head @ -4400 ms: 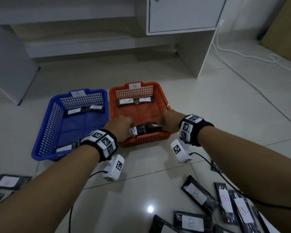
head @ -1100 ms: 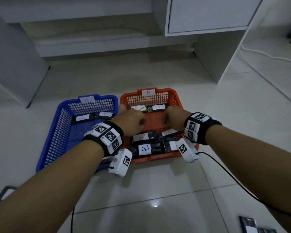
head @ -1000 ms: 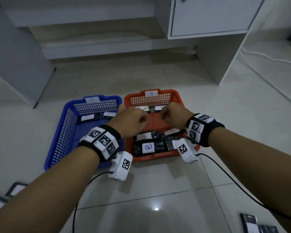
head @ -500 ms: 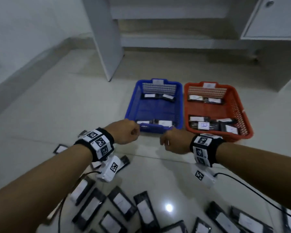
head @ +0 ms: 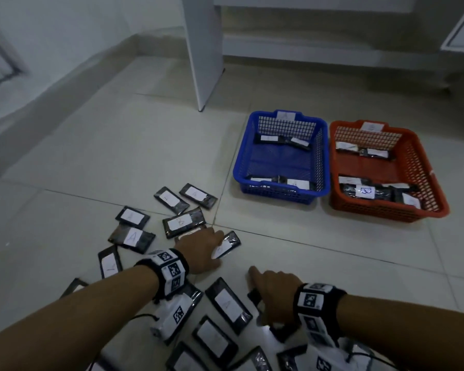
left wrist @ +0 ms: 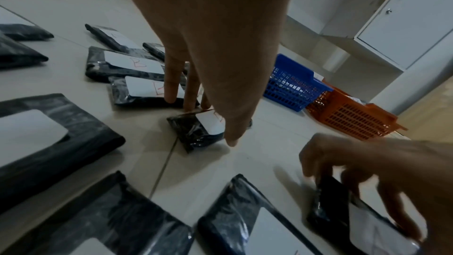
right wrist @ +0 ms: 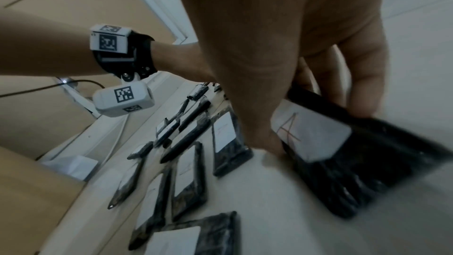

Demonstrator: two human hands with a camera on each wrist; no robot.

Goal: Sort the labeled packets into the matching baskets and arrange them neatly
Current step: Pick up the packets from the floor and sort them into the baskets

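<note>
Black packets with white lettered labels lie scattered on the tiled floor. My left hand [head: 220,249] reaches down with straight fingers over a small packet [head: 229,243], thumb and fingers on either side of it [left wrist: 196,133]; its label is partly hidden. The fingertips [left wrist: 170,96] touch a neighbouring B packet [left wrist: 144,92]. My right hand [head: 260,290] grips a packet marked A [right wrist: 355,172], thumb on one long edge and fingers on the other, still low at the floor. The blue basket [head: 280,195] and the orange basket [head: 386,210] stand side by side at the far right, each with a few packets inside.
More packets marked A and B [head: 182,222] lie left of and in front of my hands. A white cabinet panel [head: 204,49] stands behind the baskets, and a wall skirting [head: 51,89] runs along the left. Wrist camera cables trail over the packets near me.
Both hands left the orange basket and came back and down to the pile on the floor. The view swung left. My right hand took hold of an A packet; the left spread over another.
</note>
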